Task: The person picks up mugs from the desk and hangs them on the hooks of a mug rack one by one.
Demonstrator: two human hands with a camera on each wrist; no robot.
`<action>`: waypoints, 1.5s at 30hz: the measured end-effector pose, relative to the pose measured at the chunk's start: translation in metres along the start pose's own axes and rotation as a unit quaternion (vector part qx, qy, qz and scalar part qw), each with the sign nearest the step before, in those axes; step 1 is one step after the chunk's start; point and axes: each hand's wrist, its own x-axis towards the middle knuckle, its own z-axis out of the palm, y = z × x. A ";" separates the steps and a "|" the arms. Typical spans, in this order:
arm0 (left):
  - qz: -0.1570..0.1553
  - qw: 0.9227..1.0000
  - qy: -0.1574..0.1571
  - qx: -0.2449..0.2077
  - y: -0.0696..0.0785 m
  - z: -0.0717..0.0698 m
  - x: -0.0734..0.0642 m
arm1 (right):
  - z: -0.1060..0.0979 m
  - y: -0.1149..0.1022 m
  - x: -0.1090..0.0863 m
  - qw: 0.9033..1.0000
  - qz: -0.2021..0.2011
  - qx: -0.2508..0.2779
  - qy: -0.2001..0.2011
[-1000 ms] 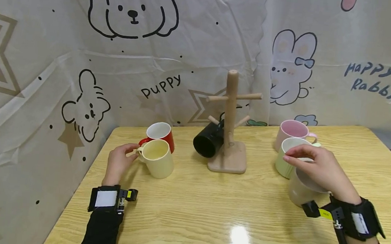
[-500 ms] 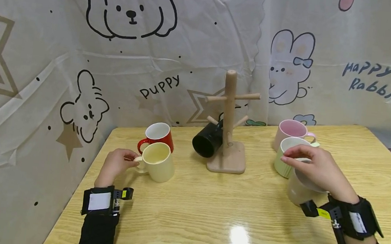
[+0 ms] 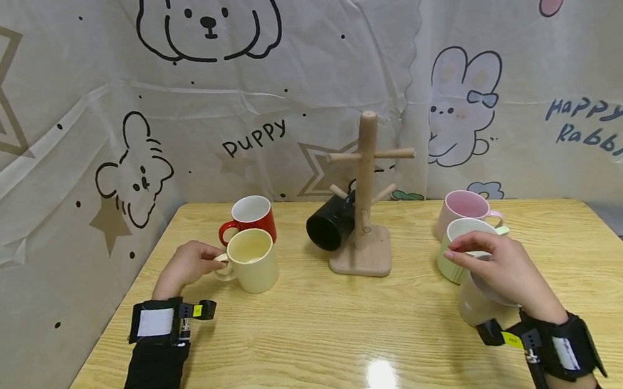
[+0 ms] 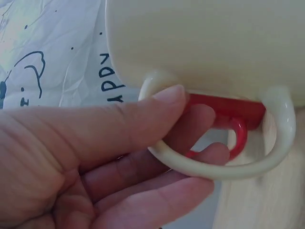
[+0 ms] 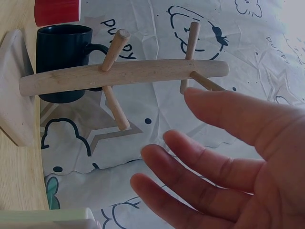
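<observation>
My left hand (image 3: 186,268) pinches the handle of a cream mug (image 3: 259,272) standing at the table's left. The left wrist view has the thumb lying on the mug handle (image 4: 238,171), with fingers behind and through its loop. A red mug (image 3: 256,214) with a white inside is just behind. My right hand (image 3: 498,269) hovers over a greyish mug (image 3: 481,305), partly hidden beneath it, and beside a pale green mug (image 3: 452,258). Its fingers (image 5: 190,174) are loosely bent and hold nothing. A black mug (image 3: 328,224) hangs tilted from the wooden mug tree (image 3: 364,181).
A pink mug (image 3: 450,217) stands at the back right, behind the pale green one. The mug tree's base (image 3: 364,259) is at the back middle of the wooden table (image 3: 332,334). A printed cloth (image 3: 314,51) hangs behind the table.
The cream mug has shifted slightly toward the front, its handle now further from the red mug. My left hand moved from the handle's upper part down and around it. The right hand is nearly still.
</observation>
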 end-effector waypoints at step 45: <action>0.164 0.966 -0.133 -0.149 0.153 0.068 -0.020 | 0.006 0.002 0.004 0.999 0.022 0.008 -0.026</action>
